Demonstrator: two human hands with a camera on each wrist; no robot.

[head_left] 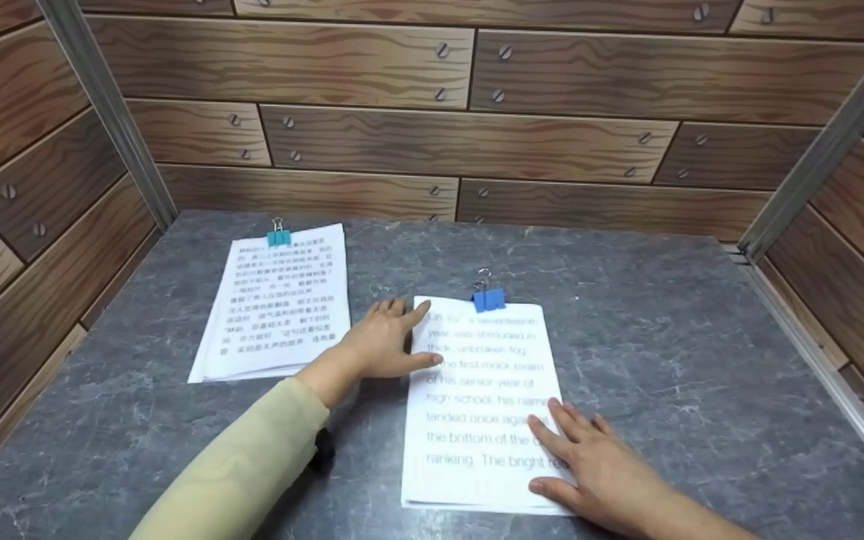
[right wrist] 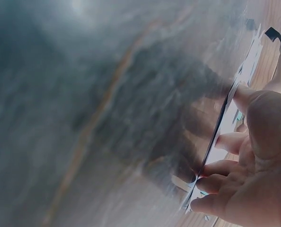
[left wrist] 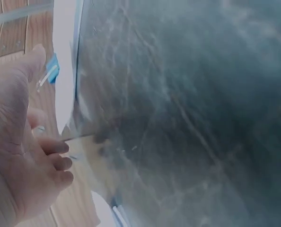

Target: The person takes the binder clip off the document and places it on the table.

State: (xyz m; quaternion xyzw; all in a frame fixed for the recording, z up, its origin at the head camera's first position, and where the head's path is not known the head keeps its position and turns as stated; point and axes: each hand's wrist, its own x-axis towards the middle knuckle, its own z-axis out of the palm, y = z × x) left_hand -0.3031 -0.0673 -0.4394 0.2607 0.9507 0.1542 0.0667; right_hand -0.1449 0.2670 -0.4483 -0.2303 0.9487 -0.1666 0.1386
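Observation:
A stack of white sheets (head_left: 477, 484) with large English print lies on the table, held at its top edge by a blue binder clip (head_left: 489, 300). At its upper left side is my left hand (head_left: 379, 341), fingers spread, the thumb and index finger reaching over the paper's left edge. My right hand (head_left: 604, 465) rests on the lower right edge with extended fingers, covering some of the words. The left wrist view shows the blue clip (left wrist: 52, 68) beyond the thumb. In the right wrist view, fingertips touch the stack's edge (right wrist: 221, 118).
To the left lies another paper stack (head_left: 282, 300) with smaller Chinese print and a teal binder clip (head_left: 279, 238) at its top. Wood-patterned panels (head_left: 372, 67) wall in the grey marbled table (head_left: 664, 315) at the back and both sides.

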